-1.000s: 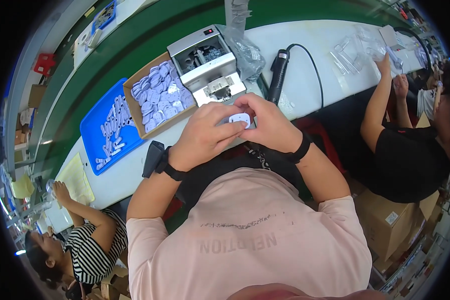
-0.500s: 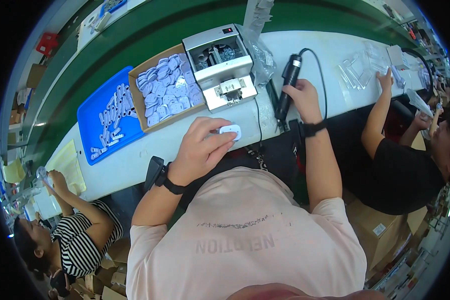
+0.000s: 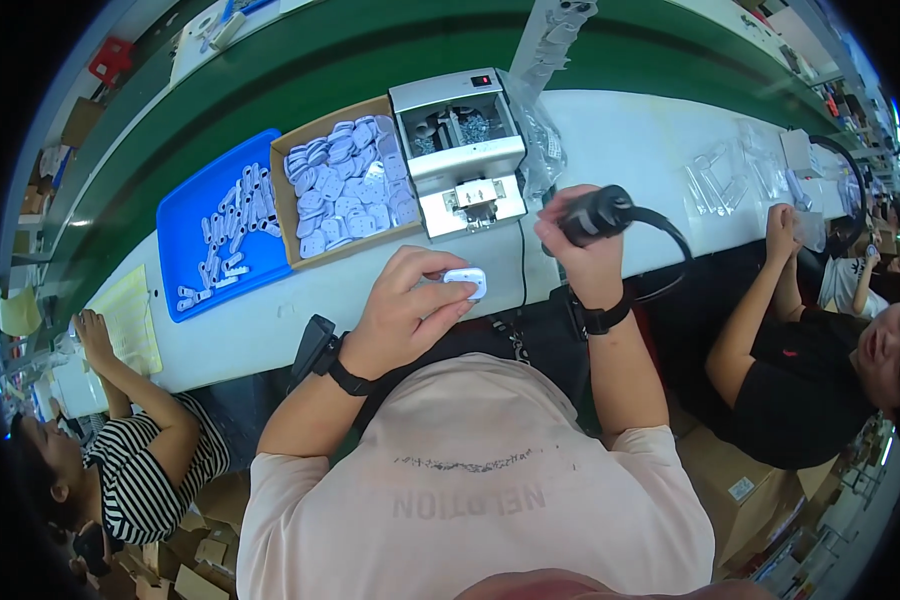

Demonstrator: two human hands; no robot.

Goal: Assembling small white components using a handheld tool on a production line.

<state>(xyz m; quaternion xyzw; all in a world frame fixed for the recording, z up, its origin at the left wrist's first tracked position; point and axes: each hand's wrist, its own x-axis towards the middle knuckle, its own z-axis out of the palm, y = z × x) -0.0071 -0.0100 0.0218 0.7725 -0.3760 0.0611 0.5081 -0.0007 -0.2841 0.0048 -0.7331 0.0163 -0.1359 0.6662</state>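
Note:
A small white plastic housing (image 3: pixel 466 283) is pinched between the thumb and fingers of my left hand (image 3: pixel 407 302), above the table's near edge. My right hand (image 3: pixel 582 250) is wrapped round a black electric screwdriver (image 3: pixel 598 214), whose corded end points up and toward me. The screwdriver's tip is hidden behind its body and my fingers. To the left of that hand, the silver screw feeder (image 3: pixel 460 150) holds many loose screws in its open top. Against the feeder stands a cardboard box (image 3: pixel 282 200) full of similar white housings (image 3: pixel 345 185).
Left of the box, a blue tray (image 3: pixel 175 240) carries narrow white parts. A clear plastic bag (image 3: pixel 542 140) hangs beside the feeder. The black cord (image 3: pixel 675 235) loops to the right. Co-workers sit on both sides, one in stripes (image 3: pixel 150 460), one in black (image 3: pixel 800 390).
My right hand has lifted the screwdriver and swung it leftward, tilting its corded end toward me. The left hand still holds the housing in nearly the same place. The view has shifted slightly.

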